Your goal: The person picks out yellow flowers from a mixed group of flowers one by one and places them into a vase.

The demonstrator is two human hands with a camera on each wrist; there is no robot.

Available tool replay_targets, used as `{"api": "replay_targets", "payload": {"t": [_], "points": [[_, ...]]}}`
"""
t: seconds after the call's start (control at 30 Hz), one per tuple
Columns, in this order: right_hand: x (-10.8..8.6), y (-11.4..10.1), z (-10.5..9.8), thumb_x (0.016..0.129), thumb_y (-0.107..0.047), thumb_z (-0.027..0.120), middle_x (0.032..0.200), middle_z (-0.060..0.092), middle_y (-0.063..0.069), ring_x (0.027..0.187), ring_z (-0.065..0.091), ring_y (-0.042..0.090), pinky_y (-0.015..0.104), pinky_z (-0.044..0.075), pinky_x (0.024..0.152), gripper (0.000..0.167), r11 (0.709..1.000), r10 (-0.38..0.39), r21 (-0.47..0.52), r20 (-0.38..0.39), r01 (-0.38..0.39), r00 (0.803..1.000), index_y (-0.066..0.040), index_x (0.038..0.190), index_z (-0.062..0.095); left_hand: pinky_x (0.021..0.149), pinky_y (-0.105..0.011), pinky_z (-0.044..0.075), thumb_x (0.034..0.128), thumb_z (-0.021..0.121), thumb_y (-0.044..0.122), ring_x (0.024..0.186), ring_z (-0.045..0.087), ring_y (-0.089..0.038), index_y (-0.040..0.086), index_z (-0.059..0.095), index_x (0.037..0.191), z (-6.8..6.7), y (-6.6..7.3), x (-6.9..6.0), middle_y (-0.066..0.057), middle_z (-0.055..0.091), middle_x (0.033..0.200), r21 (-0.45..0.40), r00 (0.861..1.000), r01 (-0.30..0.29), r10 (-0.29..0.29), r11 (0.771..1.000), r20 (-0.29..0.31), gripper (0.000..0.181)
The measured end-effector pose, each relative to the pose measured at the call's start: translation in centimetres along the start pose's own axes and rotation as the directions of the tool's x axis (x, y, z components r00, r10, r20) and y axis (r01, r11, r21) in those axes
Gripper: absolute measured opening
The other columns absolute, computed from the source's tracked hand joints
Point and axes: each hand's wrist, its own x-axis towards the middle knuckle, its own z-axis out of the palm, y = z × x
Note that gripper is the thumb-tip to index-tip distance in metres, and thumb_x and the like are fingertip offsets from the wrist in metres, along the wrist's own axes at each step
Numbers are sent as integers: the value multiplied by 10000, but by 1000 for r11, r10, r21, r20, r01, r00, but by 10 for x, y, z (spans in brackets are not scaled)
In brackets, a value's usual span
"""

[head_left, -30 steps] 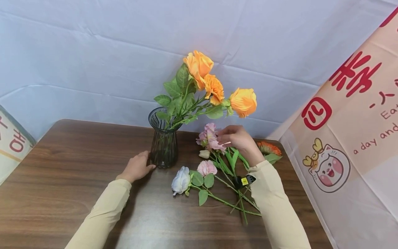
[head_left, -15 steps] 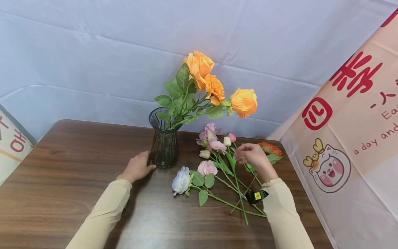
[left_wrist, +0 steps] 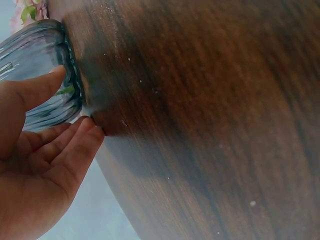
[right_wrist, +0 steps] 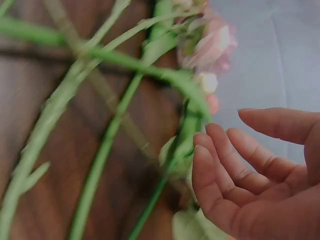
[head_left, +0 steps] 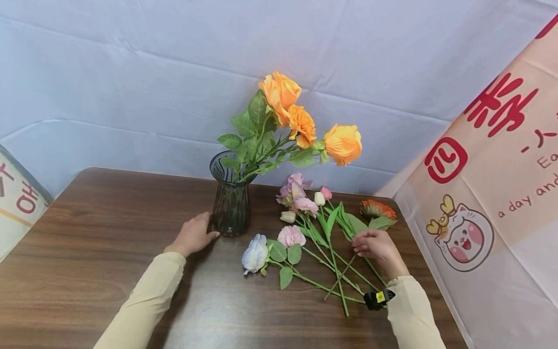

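A grey ribbed glass vase stands upright near the back of the table, bearing two yellow-orange roses and an orange carnation. My left hand holds its base from the left, thumb at the front and fingers behind, as the left wrist view also has it. My right hand hovers over the loose flower stems, its fingers loosely bent and the thumb apart, gripping nothing. Under and beside it lie tulips, an orange-red flower and crossed green stems.
A pale blue rose and a pink flower lie in front of the vase. Behind them are mauve-pink blossoms. A pale cloth backdrop hangs behind the brown table; a printed banner borders its right side.
My right hand has come away from the mauve-pink blossoms, moving right and toward me over the stems, uncovering the tulips. My left hand and the vase have stayed in place.
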Motion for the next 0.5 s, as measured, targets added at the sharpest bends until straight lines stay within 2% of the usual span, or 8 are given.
{"api": "replay_targets", "payload": {"t": [0.27,0.5], "points": [[-2,26,-4,873,25,473,729,598,71,615,584,165,301,538,582,186,998,65,21,-88,-64,994,171,952,556,898,-538,404,868,626,203,1082,488,-439,-147,415,1243,-1,1,-1,-298,505,1188,-5,1000,8,-8,1000,5,555],[1,36,-2,859,66,491,722,598,104,549,567,151,273,528,527,252,993,94,78,-127,-84,987,238,1043,499,904,-537,401,868,626,212,1092,481,-441,-148,402,1255,1,0,0,-303,496,1202,-4,1000,4,-4,1000,-1,574]]}}
